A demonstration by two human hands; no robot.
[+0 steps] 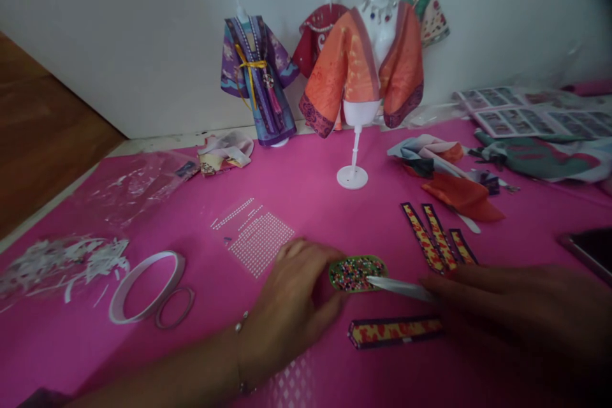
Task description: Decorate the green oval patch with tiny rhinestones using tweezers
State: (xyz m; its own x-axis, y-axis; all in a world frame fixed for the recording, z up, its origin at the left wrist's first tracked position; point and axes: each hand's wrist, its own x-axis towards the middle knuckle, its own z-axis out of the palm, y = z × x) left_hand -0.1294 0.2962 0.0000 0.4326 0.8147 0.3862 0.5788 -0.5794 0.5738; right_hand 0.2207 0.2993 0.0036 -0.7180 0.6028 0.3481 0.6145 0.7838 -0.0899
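Observation:
A small green oval tray [333, 280] full of tiny multicoloured beads lies on the pink mat. My left hand [294, 296] comes in from the lower left, its thumb and fingers closed on the tray's left edge. From the right, my right hand [516, 312] grips a pair of silvery tweezers [404, 287], whose tip reaches down among the beads. I cannot tell whether a bead sits in the tip. Just below, a yellow and red patterned fabric strip [394, 331] with dark edging lies flat. Several similar, shorter strips [437, 239] lie above my right hand.
A white mini mannequin in an orange garment [337, 70] stands ahead, beside a purple robed one [255, 83]. A sheet of stick-on gems [262, 243], tape rolls [143, 287] and paper scraps [90, 258] lie left. Fabric pieces [449, 185] and a dark phone-like object [590, 252] lie right.

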